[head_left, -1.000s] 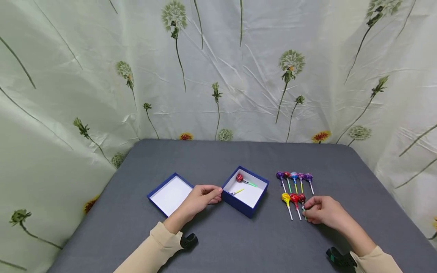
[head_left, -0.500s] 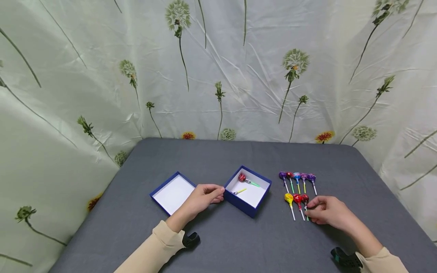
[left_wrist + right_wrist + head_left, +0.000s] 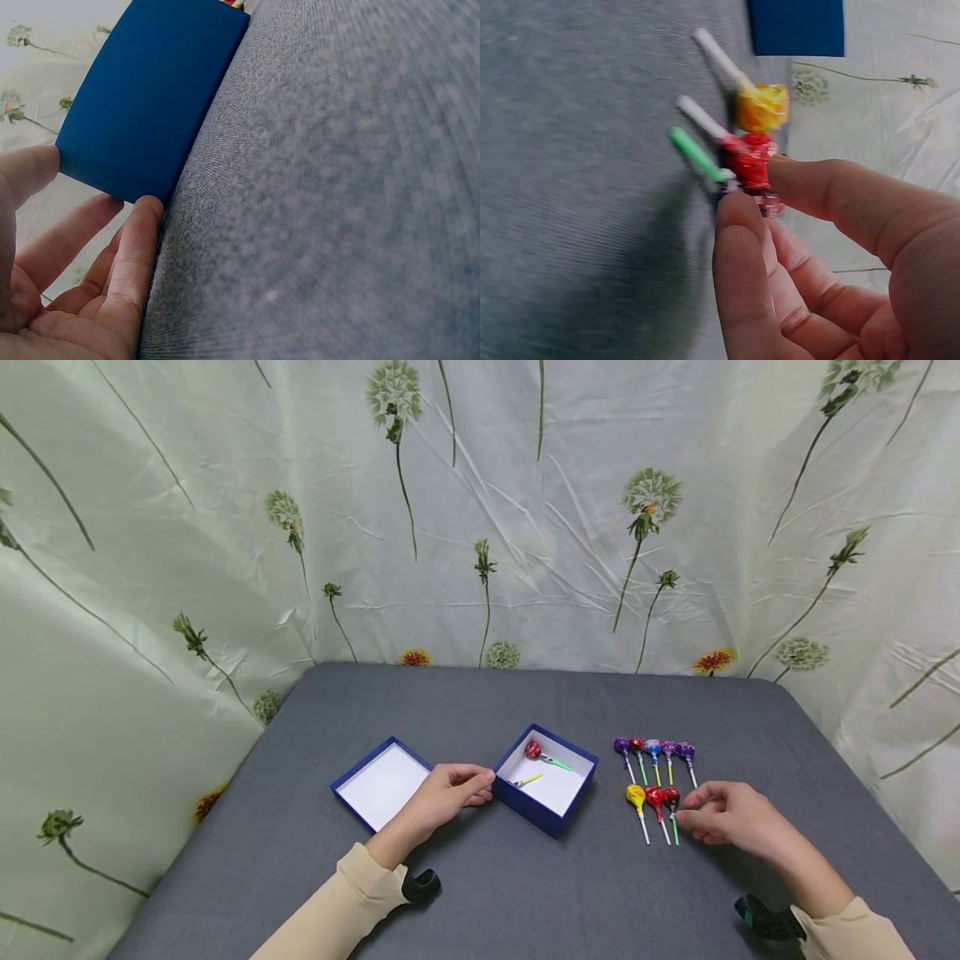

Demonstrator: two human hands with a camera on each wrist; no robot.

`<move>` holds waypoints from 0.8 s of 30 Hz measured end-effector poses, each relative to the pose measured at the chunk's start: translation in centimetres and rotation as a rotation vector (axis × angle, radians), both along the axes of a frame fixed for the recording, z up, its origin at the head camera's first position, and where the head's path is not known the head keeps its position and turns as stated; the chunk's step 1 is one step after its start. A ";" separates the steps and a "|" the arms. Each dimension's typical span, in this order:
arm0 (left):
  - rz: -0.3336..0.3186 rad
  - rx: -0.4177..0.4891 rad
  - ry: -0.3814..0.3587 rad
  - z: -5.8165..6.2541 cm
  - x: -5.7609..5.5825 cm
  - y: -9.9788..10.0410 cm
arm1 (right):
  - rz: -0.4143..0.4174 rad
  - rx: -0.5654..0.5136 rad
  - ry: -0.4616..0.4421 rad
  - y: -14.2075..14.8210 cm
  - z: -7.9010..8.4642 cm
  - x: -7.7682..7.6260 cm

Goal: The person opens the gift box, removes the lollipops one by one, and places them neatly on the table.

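Observation:
My left hand (image 3: pixel 448 797) holds the left corner of an open blue box (image 3: pixel 531 811) with thumb and fingertips, seen also in the left wrist view. Inside lie a lollipop with a red head (image 3: pixel 533 750) and green stick, and a yellow stick (image 3: pixel 531 779) whose head is hidden by the wall. My right hand (image 3: pixel 738 818) is beside a dark red lollipop (image 3: pixel 671 796) with a green stick, its thumb and forefinger apart, fingertips at the candy's neck. To its left lie a red lollipop (image 3: pixel 655 797) and a yellow lollipop (image 3: pixel 635 795), both with white sticks.
Behind the front lollipops lies a row of several more (image 3: pixel 653 748), heads pointing away. The box's lid (image 3: pixel 381 783), white inside, lies upturned at left, partly behind my left hand. A grey cloth (image 3: pixel 480 893) covers the table; a flowered curtain (image 3: pixel 555 527) hangs behind.
My right hand has loosened from the dark red lollipop's stick and shifted slightly right, uncovering more of the green stick. The left hand stays at the box corner. The head view has shifted a little.

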State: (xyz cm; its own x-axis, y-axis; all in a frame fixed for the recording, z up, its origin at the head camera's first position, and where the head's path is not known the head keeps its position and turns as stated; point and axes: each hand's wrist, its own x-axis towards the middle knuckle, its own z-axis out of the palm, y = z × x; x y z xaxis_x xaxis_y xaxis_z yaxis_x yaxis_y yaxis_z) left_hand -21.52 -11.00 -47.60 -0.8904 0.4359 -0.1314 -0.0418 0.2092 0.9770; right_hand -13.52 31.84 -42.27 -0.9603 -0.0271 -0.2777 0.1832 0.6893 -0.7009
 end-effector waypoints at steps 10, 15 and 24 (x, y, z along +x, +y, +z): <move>-0.002 -0.003 0.007 0.1 0.0 -0.1 | 0.089 0.052 0.083 -0.6 3.6 -1.2; -0.001 0.001 -0.003 0.1 0.0 -0.1 | 0.163 0.072 0.112 -1.9 5.4 -2.2; -0.009 0.012 0.001 0.1 0.0 -0.2 | 0.303 0.103 0.136 -5.6 7.8 -4.5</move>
